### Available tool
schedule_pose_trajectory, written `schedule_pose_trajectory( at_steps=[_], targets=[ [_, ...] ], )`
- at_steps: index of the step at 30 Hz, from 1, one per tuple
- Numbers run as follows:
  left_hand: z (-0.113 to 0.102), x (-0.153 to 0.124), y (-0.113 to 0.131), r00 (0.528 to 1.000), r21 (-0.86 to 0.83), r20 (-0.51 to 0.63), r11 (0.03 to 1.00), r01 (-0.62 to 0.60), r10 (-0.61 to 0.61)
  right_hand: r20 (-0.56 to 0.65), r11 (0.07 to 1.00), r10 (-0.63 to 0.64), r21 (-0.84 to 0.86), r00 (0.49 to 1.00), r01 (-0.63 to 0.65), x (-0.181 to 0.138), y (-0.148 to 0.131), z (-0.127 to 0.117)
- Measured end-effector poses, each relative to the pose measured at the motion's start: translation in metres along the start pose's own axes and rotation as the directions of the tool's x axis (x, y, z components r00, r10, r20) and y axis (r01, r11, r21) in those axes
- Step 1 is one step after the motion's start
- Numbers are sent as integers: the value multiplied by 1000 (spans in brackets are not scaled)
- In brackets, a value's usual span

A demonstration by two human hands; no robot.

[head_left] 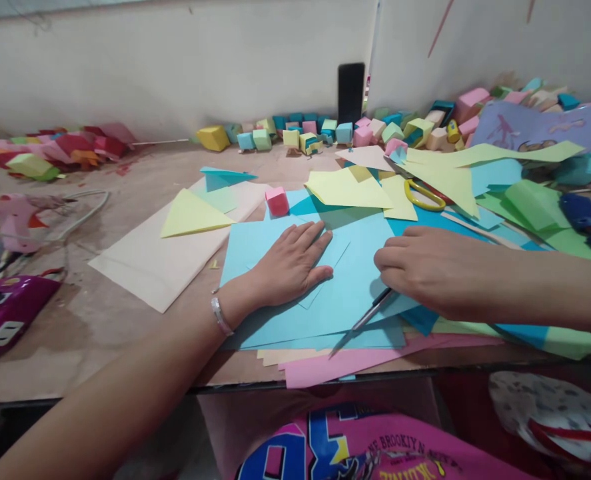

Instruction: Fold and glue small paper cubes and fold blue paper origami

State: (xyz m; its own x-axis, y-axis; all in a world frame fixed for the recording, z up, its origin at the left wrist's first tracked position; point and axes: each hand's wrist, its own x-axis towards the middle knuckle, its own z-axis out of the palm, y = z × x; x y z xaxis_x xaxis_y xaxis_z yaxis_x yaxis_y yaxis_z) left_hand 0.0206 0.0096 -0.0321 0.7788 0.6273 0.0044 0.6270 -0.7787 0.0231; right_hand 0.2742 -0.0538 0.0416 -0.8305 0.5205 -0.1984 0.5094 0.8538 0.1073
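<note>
My left hand [295,260] lies flat, fingers spread, on a light blue paper sheet [255,327] with thin rectangular outlines on it. Over the sheet's right side, my right hand [420,270] is closed, its fingers curled under. A slim pointed metal tool [360,323] with a dark upper part juts from beneath it toward the table's front edge. The hand hides its handle, so I cannot tell whether it is a knife or scissors. A small pink paper cube [276,201] sits just beyond my left fingertips.
Yellow-handled scissors [425,195] lie among papers. A cream sheet [160,267] is at left, near a pink glue gun [10,217] and purple device [12,313]. Paper cubes [262,139] line the wall beside a phone [351,93]. A blue glue gun [590,220] is at right.
</note>
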Motion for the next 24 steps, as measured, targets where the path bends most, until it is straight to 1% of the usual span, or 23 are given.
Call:
schedule_pose_trajectory(
  at_steps=[2,4,5,6,7,9,11,12,14,17,18,21,24],
  targets=[
    [0,0,0,1000,-13,-1,1000,5,-5,15,1000,1,17,1000,-1,-4,8,-9],
    [1,1,-1,1000,-29,3,1000,9,-8,47,994,77,75,996,-80,-14,22,-23],
    [1,1,-1,1000,-34,5,999,8,-8,23,987,120,103,993,-121,-20,31,-32],
    [2,1,-2,1000,-36,5,999,7,-7,-18,977,178,121,984,-175,-26,41,-41],
    [2,1,-2,1000,-37,4,999,5,-5,-98,967,236,127,967,-223,-32,52,-49],
    [4,1,-3,1000,-44,-7,999,3,-3,-278,963,270,87,922,-256,-41,72,-64],
    [4,0,-4,1000,-65,-26,998,4,-5,-372,944,316,34,873,-327,-44,86,-73],
    [4,0,-4,999,-79,-35,997,5,-8,-389,931,345,24,854,-365,-42,90,-74],
    [3,-1,-4,999,-100,-47,995,7,-12,-355,921,382,72,853,-383,-35,92,-72],
    [1,-2,-3,999,-117,-53,993,5,-12,-223,900,409,261,885,-350,-17,90,-58],
    [0,-2,-3,998,-123,-55,992,1,-8,-173,894,400,287,900,-343,-11,89,-52],
    [-2,-1,-4,998,-148,-66,989,-18,8,-76,923,223,337,972,-186,3,91,-34],
    [-4,0,-4,998,-172,-65,985,-19,8,-8,913,99,400,995,-87,7,96,-20]
  ],
)
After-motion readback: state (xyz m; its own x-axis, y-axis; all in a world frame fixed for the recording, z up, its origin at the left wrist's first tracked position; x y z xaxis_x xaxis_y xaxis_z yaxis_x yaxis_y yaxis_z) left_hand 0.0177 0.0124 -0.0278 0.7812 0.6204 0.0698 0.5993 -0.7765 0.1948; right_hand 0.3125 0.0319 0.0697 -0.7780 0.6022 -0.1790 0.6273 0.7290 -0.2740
